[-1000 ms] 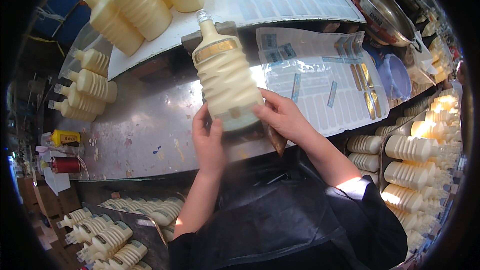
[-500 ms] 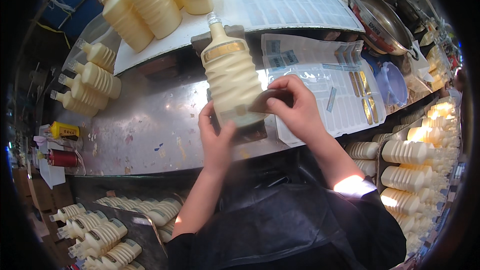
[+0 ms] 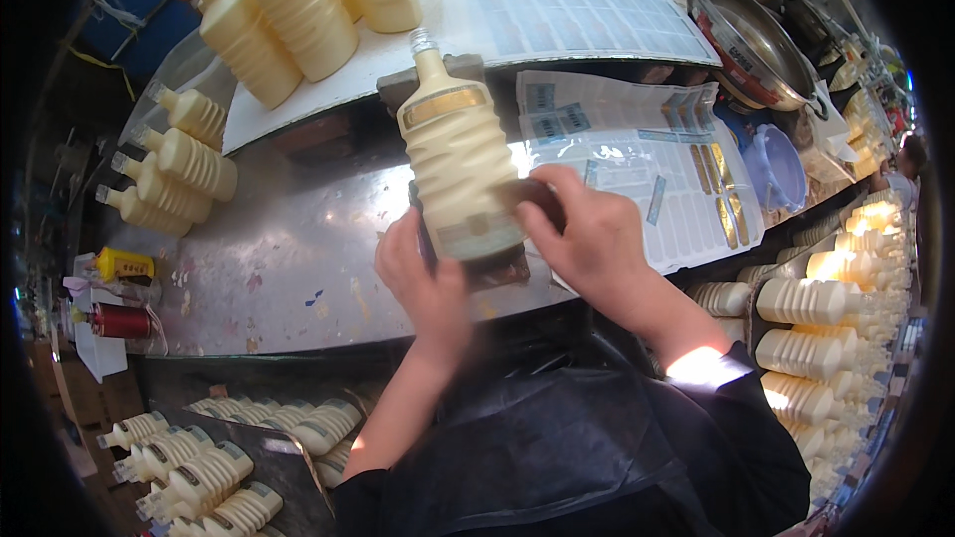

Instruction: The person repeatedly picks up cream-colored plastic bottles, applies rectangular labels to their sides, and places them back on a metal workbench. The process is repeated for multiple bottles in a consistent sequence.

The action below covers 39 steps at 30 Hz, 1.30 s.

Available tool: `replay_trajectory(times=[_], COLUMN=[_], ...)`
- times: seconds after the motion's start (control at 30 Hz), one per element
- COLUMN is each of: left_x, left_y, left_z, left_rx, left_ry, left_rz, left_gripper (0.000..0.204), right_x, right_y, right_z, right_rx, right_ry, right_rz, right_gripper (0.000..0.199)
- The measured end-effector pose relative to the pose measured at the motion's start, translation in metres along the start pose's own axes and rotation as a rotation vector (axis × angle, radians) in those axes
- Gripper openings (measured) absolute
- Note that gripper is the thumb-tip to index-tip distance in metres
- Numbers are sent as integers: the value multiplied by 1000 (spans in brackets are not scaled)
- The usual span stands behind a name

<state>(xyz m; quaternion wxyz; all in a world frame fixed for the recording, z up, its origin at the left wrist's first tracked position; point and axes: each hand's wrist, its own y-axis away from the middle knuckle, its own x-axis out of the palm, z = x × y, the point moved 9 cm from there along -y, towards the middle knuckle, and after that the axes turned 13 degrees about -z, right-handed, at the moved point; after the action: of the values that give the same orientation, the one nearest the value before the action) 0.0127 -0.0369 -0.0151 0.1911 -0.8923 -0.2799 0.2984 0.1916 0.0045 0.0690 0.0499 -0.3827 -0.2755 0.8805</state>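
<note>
bottle point(image 3: 460, 164), cream-coloured and ribbed, lies at the middle of the near side of the metal table point(image 3: 288, 249), neck pointing away from the person, on a dark support. it has a gold label point(image 3: 445, 104) below the shoulder and a pale, see-through label point(image 3: 476, 237) near its base. a grey block point(image 3: 400, 89) sits under the neck end.

the right hand point(image 3: 605, 244) has its fingers closed around a dark flat piece point(image 3: 537, 199), whose edge is at the bottle's lower right side. the left hand point(image 3: 423, 283), blurred, is at the lower left side of the bottle with its fingers bent; whether they grasp it, i cannot tell.

right of the bottle lies a clear sticker sheet point(image 3: 612, 204) carrying blue strips and gold strips point(image 3: 733, 220). beyond it, a white board point(image 3: 288, 119) bears a blue-printed sheet point(image 3: 577, 20) and, on the left, several large cream bottles point(image 3: 308, 25) standing upright. smaller ribbed bottles point(image 3: 179, 182) lie at the table's left end, with a yellow container point(image 3: 126, 264) and a red cylinder point(image 3: 119, 320) nearer the person. a pan point(image 3: 751, 40) and a purple basin point(image 3: 776, 169) stand at the right.
</note>
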Motion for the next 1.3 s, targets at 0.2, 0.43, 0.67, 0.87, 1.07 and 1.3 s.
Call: replay_trajectory(times=[0.2, 0.43, 0.67, 0.87, 1.07, 1.3], left_x=[7, 5, 4, -8, -18, -16], left_y=[27, 40, 11, -15, -22, -19], left_z=[-32, -5, 9, -11, -32, -23], left_rx=[324, 271, 171, 302, 329, 325], left_ry=[-336, -266, -171, -81, -45, -64], left_rz=[99, 54, -16, -94, -113, -137], left_gripper=[72, 72, 70, 59, 59, 55], right_x=[15, 24, -10, -18, -29, -13], right_y=[30, 54, 19, 31, 19, 30], right_z=[-20, -98, -32, 26, 43, 77], right_rx=[269, 645, 127, -436, -448, -581], right_ry=[-80, -259, -257, -82, -44, -106], right_rz=[92, 84, -61, -205, -203, -84], right_gripper=[26, 29, 28, 39, 32, 27])
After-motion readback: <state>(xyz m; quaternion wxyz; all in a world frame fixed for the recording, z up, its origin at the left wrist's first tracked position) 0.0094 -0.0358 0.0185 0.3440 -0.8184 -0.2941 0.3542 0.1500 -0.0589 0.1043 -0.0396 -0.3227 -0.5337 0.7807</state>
